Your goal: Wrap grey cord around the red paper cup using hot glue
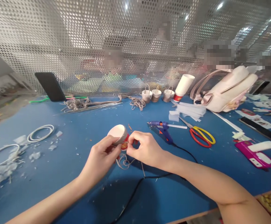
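Note:
A paper cup [118,132], white inside with a red printed band, is tilted above the blue table. My left hand [104,151] is closed round its left side, thumb and fingers on the wall. At the cup's right side my right hand [143,147] is closed in a pinch, pressing thin grey cord against the wall. Loose loops of this cord [124,163] hang below the cup. Right of my right hand lies a blue glue gun [162,128] with a clear glue stick in it. Scissors [202,136] with red and yellow handles lie beyond it.
Along the back stand a phone [50,86], cord bundles [78,104], several small cord-wrapped cups [147,96], stacked paper cups [184,85] and a pale backpack [228,88]. A black cable [135,189] crosses the front. White rings [40,133] lie left, a magenta power strip [255,154] right.

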`<state>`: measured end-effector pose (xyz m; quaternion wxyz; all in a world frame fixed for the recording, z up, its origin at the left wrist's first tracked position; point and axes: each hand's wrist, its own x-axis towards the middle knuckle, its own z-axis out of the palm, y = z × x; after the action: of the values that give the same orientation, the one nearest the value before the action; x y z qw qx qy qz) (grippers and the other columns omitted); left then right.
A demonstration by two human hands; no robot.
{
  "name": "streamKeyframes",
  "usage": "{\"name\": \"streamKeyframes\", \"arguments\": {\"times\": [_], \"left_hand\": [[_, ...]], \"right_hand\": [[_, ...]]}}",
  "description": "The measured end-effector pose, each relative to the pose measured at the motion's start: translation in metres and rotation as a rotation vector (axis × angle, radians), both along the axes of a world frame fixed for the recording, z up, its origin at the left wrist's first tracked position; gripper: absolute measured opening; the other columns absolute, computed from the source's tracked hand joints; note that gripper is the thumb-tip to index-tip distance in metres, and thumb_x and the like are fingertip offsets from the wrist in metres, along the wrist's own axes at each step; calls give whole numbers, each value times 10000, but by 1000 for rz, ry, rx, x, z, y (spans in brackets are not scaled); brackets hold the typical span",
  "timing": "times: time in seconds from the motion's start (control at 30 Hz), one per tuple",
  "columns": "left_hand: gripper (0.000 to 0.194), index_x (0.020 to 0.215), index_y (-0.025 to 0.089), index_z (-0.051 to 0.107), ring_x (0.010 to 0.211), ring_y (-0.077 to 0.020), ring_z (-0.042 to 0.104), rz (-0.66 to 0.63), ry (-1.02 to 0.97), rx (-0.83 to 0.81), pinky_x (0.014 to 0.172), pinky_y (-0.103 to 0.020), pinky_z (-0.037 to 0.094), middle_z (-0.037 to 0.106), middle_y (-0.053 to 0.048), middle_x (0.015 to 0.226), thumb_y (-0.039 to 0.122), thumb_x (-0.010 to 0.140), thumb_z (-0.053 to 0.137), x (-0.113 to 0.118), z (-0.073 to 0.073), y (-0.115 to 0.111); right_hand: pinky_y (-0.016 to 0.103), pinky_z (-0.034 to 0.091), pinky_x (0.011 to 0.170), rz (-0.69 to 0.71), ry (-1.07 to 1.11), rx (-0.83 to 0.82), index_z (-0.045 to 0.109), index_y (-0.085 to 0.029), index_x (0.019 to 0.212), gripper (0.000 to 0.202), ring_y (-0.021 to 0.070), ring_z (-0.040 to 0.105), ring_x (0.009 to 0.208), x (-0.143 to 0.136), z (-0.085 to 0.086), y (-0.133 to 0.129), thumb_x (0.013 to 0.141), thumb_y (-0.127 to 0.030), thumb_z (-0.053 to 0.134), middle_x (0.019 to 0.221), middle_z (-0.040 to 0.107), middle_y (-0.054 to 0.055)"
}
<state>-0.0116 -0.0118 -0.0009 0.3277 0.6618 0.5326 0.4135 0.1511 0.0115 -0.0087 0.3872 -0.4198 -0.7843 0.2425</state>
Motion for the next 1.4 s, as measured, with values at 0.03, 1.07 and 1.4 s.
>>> {"name": "streamKeyframes", "arguments": {"times": [0.03, 1.07, 1.4], "left_hand": [[144, 794, 200, 696, 462, -101, 506, -10, 10, 9, 440, -184, 409, 587, 23, 567, 208, 742, 562, 0, -2, 0], [191, 889, 126, 624, 441, -108, 532, -202, -307, -607, 423, -204, 437, 582, 23, 496, 277, 799, 548, -9, -1, -9], [191, 821, 135, 608, 386, -95, 524, -235, -349, -712, 371, -169, 385, 559, 32, 442, 320, 785, 579, -1, -5, -18]], "right_hand": [[242, 413, 564, 13, 96, -126, 454, -203, 593, 143, 105, 502, 559, 0, 1, -1, 643, -118, 558, 614, 573, -31], [194, 403, 510, 6, 12, -141, 566, -183, 760, 103, 80, 449, 549, 13, 1, -33, 851, -163, 520, 650, 441, -33], [204, 371, 500, -63, 33, -54, 546, -184, 709, 127, 84, 419, 526, 18, -5, -43, 818, -130, 510, 605, 420, -43]]}}
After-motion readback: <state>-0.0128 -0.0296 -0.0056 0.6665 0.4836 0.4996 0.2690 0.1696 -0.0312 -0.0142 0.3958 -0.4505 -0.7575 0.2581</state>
